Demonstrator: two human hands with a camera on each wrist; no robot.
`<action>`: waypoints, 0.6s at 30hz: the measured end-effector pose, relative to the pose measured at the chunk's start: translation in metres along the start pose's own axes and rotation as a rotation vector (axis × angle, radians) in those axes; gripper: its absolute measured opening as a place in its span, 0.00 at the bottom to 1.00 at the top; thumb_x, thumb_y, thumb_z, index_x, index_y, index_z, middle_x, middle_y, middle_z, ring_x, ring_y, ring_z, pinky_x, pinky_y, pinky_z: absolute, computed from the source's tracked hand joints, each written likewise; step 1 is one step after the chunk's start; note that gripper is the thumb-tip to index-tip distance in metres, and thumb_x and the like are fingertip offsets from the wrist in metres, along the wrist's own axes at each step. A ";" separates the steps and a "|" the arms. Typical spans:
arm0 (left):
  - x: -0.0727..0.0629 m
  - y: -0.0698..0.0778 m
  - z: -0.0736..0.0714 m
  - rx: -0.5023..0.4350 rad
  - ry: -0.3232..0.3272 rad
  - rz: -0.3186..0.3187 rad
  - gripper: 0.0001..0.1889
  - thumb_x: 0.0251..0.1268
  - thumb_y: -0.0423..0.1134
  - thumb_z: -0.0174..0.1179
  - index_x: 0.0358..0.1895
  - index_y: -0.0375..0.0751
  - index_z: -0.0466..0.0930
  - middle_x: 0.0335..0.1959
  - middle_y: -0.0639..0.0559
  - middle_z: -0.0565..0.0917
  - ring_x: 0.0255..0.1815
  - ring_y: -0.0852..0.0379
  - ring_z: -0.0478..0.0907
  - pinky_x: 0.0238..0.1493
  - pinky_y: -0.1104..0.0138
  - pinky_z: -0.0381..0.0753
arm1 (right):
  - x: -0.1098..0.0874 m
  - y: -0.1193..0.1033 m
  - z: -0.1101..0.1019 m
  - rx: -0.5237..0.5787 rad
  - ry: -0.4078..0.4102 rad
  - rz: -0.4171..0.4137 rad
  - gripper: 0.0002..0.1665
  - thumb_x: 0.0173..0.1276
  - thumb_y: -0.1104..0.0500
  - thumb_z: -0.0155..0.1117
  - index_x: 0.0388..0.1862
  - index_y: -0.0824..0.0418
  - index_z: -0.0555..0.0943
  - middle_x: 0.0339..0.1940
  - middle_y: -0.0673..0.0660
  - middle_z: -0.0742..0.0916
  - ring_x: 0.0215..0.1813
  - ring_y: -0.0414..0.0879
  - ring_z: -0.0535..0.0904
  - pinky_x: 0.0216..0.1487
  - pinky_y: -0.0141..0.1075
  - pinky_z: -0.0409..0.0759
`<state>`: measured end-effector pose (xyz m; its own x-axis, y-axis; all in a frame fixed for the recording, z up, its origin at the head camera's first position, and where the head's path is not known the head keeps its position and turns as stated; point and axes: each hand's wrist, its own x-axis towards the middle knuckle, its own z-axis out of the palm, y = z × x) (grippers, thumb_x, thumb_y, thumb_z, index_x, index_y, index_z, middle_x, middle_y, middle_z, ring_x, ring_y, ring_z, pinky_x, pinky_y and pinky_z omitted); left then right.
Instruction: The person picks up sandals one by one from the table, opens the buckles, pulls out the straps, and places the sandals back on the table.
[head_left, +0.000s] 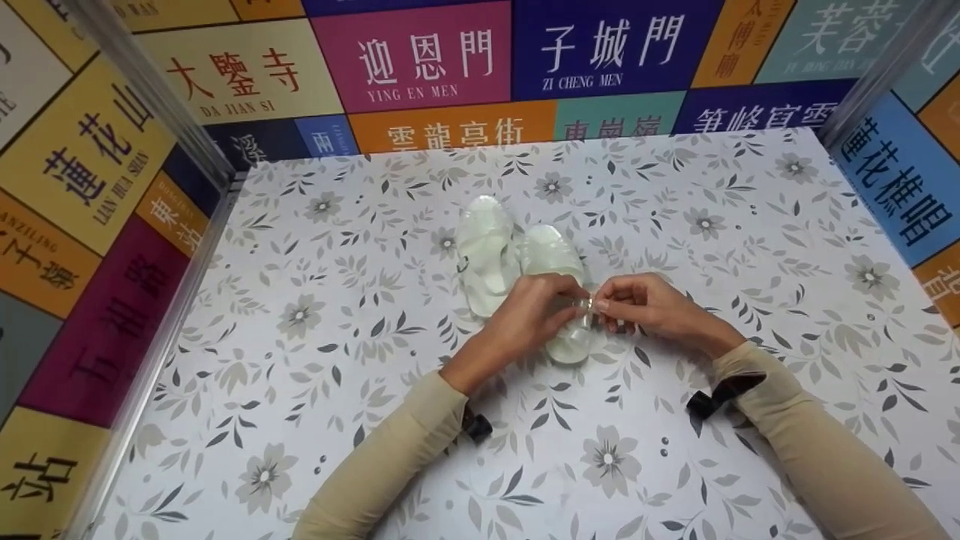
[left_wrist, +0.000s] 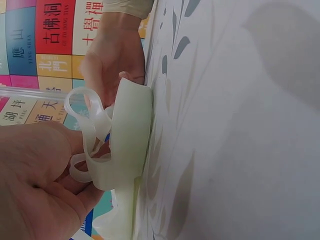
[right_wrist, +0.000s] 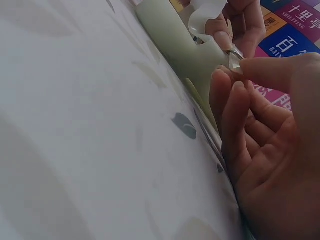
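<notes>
A pair of pale green, glossy strap sandals lies on the table. My left hand is over the right sandal, its fingers at the ankle strap on the outer side. From the right, my right hand meets it and pinches the strap end between thumb and fingers. A small metal buckle shows right at the fingertips of both hands. The strap loops up above the heel. Beside it, the left sandal lies untouched, with its own buckle on the outer side.
A white tabletop with grey flowers and leaves spreads around the sandals. Colourful panels with large lettering stand along the back and both sides. Dark wrist cameras sit under the beige sleeves.
</notes>
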<state>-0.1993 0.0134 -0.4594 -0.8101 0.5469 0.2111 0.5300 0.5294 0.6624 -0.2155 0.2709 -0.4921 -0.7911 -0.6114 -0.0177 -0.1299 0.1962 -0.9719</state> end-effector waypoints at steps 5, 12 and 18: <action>0.000 0.000 0.001 -0.004 -0.002 -0.003 0.09 0.71 0.33 0.72 0.52 0.43 0.91 0.50 0.50 0.94 0.56 0.56 0.91 0.60 0.79 0.83 | -0.001 0.002 -0.001 0.015 -0.016 -0.002 0.12 0.82 0.61 0.64 0.48 0.72 0.84 0.36 0.65 0.89 0.32 0.42 0.84 0.29 0.31 0.83; 0.000 0.001 -0.001 -0.021 -0.011 0.004 0.09 0.72 0.32 0.71 0.52 0.41 0.90 0.50 0.48 0.94 0.55 0.55 0.91 0.58 0.79 0.84 | 0.000 0.004 0.006 0.040 0.007 -0.019 0.11 0.83 0.62 0.63 0.50 0.72 0.83 0.35 0.59 0.89 0.31 0.41 0.83 0.26 0.30 0.79; -0.001 0.000 -0.001 -0.027 -0.009 0.029 0.09 0.72 0.31 0.71 0.52 0.41 0.90 0.50 0.48 0.93 0.55 0.55 0.91 0.60 0.77 0.84 | 0.001 0.005 0.007 0.073 0.009 -0.031 0.11 0.83 0.64 0.63 0.51 0.74 0.83 0.34 0.58 0.89 0.32 0.41 0.84 0.30 0.29 0.82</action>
<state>-0.1984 0.0119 -0.4586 -0.7925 0.5672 0.2241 0.5459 0.4958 0.6754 -0.2124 0.2661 -0.4986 -0.7929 -0.6092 0.0146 -0.1110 0.1208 -0.9864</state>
